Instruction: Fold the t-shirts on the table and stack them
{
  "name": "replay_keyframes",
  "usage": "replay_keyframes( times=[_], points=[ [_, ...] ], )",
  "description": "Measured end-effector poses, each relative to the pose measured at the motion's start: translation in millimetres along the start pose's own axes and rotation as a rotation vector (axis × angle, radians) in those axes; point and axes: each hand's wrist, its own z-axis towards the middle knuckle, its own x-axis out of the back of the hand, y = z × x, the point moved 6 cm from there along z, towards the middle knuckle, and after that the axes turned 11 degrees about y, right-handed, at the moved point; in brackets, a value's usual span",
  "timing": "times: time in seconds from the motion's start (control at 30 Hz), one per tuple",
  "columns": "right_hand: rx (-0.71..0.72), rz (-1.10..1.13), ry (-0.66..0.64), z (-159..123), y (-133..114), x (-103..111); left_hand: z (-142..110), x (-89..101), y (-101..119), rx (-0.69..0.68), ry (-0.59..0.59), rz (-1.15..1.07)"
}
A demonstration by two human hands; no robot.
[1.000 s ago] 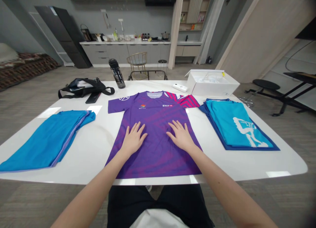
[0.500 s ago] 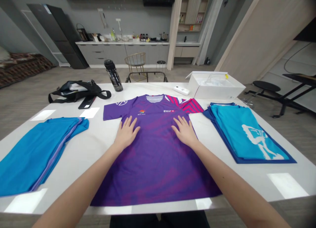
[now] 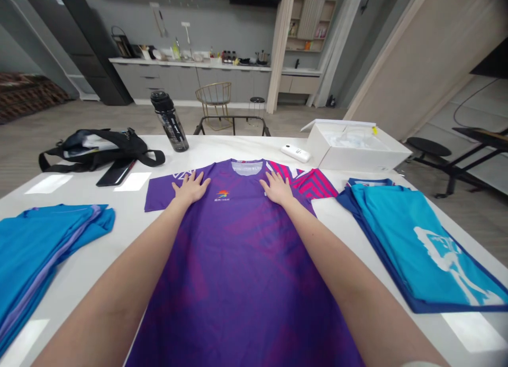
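A purple T-shirt (image 3: pixel 242 261) with a pink-striped sleeve lies spread face up on the white table, its collar away from me. My left hand (image 3: pixel 191 188) rests flat on the shirt near the plain purple sleeve, fingers spread. On the other side of the chest, below the collar, my right hand (image 3: pixel 278 188) lies open with its fingers apart, covering the small white logo. Neither hand grips the cloth. Folded blue shirts (image 3: pixel 43 245) lie to the left, and a folded turquoise shirt (image 3: pixel 413 234) with a white print lies over navy cloth to the right.
Along the far side of the white table (image 3: pixel 222 144) are a black bag (image 3: pixel 99 147), a phone (image 3: pixel 116 172), a dark bottle (image 3: pixel 170 122), a small white device (image 3: pixel 296 153) and an open white box (image 3: pixel 353 147). A chair (image 3: pixel 214 94) stands beyond.
Both hands have slid up the shirt, away from me, toward the shoulders and collar. My view has moved closer over the table. The shirt still lies spread.
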Motion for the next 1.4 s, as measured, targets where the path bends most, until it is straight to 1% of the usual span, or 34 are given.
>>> replay_keyframes(
  times=[0.07, 0.17, 0.37, 0.43, 0.5, 0.57, 0.67, 0.73, 0.83, 0.93, 1.0, 1.07, 1.17, 1.27, 1.4],
  points=[
    [-0.015, -0.03, -0.036, 13, -5, -9, 3, -2.9, -3, -0.001, 0.019, 0.018],
    [-0.03, -0.059, -0.025, 26, -14, -18, 8, -3.8, -13, -0.004, 0.046, 0.025],
    [-0.03, -0.054, -0.021, 44, -36, -29, 26, 0.1, -40, 0.019, 0.051, 0.032],
    [-0.014, -0.049, -0.025, 49, -43, -31, 31, 1.4, -45, 0.034, 0.056, 0.033],
    [-0.001, -0.039, -0.014, 52, -47, -31, 32, 3.9, -45, 0.045, 0.086, 0.038],
    [0.003, -0.024, 0.039, 52, -49, -26, 25, 9.8, -36, 0.024, 0.17, 0.052],
    [-0.009, -0.018, 0.184, 44, -44, -9, 1, 20.0, -5, -0.12, 0.325, 0.076],
    [-0.03, -0.026, 0.238, 33, -36, 2, -23, 21.3, 20, -0.236, 0.356, 0.072],
    [-0.07, -0.052, 0.238, 9, -18, 13, -63, 14.8, 53, -0.36, 0.304, 0.042],
    [-0.052, -0.09, 0.234, -25, -5, 18, -103, 5.3, 74, -0.402, 0.235, 0.002],
    [0.004, -0.1, 0.223, -53, -2, 18, -127, -0.2, 80, -0.402, 0.194, -0.023],
    [0.039, -0.092, 0.183, -79, 1, 16, -149, -3.7, 82, -0.396, 0.162, -0.04],
    [0.026, -0.073, 0.098, -113, 6, 12, -177, -5.0, 81, -0.386, 0.13, -0.054],
    [0.012, -0.077, 0.055, -136, 9, 15, -200, -2.2, 79, -0.385, 0.126, -0.052],
    [-0.021, -0.102, 0.021, -159, 9, 21, -227, 3.0, 78, -0.377, 0.144, -0.041]
  ],
)
